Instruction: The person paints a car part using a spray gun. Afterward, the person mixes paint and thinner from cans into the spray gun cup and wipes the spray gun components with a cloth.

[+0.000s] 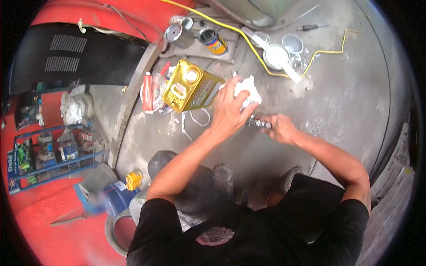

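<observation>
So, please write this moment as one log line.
left grip: crumpled white cloth or paper; right grip: dark elongated object; nearby: golden boxy metal can

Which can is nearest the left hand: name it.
The gold rectangular can, right by the left hand; the round cans all sit farther away.

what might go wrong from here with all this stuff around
The gold can stands close to the left hand, so a careless swing might knock it over. The yellow cord runs right beside the open tin; a tug could perhaps jostle it or the white strip laid across its top.
</observation>
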Tool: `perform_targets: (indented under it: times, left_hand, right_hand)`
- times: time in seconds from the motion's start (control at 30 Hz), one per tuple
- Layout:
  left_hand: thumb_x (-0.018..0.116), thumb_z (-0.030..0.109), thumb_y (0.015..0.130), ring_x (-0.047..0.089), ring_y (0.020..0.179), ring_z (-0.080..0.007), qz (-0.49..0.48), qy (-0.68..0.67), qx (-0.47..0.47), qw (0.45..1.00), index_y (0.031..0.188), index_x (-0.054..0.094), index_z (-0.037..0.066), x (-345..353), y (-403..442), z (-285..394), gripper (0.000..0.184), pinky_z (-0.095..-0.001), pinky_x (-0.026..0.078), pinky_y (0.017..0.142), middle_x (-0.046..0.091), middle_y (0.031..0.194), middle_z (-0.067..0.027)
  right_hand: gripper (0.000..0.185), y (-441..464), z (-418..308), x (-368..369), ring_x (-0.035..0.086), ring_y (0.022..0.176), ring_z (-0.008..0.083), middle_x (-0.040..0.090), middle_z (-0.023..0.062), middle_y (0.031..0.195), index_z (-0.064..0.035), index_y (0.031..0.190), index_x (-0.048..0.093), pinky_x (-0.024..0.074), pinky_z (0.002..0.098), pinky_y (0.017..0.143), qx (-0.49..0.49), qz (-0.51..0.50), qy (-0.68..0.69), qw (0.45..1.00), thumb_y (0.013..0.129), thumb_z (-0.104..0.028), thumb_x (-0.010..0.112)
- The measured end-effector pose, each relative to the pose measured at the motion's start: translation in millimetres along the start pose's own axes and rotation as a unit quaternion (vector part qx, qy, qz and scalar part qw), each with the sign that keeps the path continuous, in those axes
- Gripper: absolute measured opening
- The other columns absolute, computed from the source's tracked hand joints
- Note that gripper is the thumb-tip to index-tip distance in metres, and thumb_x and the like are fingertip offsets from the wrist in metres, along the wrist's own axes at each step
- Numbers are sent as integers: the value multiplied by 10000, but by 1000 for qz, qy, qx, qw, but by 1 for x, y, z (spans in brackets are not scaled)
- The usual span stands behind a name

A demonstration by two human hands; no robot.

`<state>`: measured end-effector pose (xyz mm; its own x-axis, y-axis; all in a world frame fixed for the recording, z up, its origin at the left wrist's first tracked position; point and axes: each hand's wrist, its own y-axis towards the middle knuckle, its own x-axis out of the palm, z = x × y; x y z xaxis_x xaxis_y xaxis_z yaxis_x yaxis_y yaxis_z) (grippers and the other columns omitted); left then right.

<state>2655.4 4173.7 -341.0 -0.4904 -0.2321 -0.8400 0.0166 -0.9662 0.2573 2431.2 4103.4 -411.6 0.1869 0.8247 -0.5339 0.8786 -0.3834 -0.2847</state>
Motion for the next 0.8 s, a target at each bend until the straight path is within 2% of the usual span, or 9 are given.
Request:
perform_targets:
  times: [0.17,0.3,0.43,0.47,0.57,0.6,0.67,0.73,0.8]
  left_hand:
    - [740,263,922,525,1257,-479,-43,25,-51,997,1475,545,123,12,-5,5,603,-544,450,1047,443,1477,-294]
    - [724,389,921,529,1219,-488,-91,36,-146,984,1493,550,181,23,-12,2,633,-545,460,1041,468,1429,-305]
    - [743,398,895,550,1190,-460,-90,11,-202,975,1426,595,179,24,0,-1,593,-547,487,988,557,1286,-222]
    - [750,386,882,562,1158,-443,-63,16,-171,983,1374,619,175,20,2,2,551,-542,510,938,568,1260,-197]
    - [747,378,881,565,1137,-446,-22,37,-92,995,1333,630,167,-24,24,37,513,-539,528,894,572,1251,-202]
    - [753,376,867,569,1110,-424,6,53,-51,997,1315,639,173,-25,23,37,505,-522,555,824,555,1270,-196]
    - [767,375,845,570,1095,-402,-42,64,-116,990,1316,645,179,17,7,10,524,-498,568,781,539,1287,-185]
    - [774,385,830,561,1098,-385,-76,75,-148,983,1320,638,186,43,-5,-4,546,-485,578,758,511,1325,-183]
    - [762,395,845,555,1119,-403,-50,64,-95,992,1300,637,174,19,9,4,521,-518,568,799,511,1333,-194]
  right_hand:
    - [488,0,31,14,691,849,438,730,226,927,-209,1403,646,559,515,759,-13,-12,-39,999,919,-192,704]
    - [495,-1,20,7,701,869,430,737,216,942,-217,1412,638,562,517,790,35,-43,-20,998,921,-182,693]
    - [535,2,14,8,706,903,430,737,217,966,-208,1418,631,559,516,819,59,-38,-23,997,897,-110,702]
    - [547,1,8,6,706,913,431,738,218,978,-202,1420,629,557,517,827,70,-37,-27,997,890,-91,705]
    - [568,-12,-30,-13,699,931,450,731,238,1020,-165,1416,627,554,515,818,-34,103,26,994,868,-36,709]
    - [539,-8,-25,-8,691,962,464,724,251,1057,-135,1397,640,552,506,832,-22,86,50,995,872,-39,712]
    - [485,-6,-3,-2,674,1024,493,711,277,1132,-73,1360,666,548,490,861,-1,44,89,995,879,-45,719]
    - [511,-14,14,9,682,989,489,712,281,1096,-98,1375,651,552,497,823,45,-14,3,999,871,-24,695]
    - [522,-2,14,8,687,976,487,713,283,1078,-109,1378,647,555,499,804,58,-7,-10,998,867,-7,677]
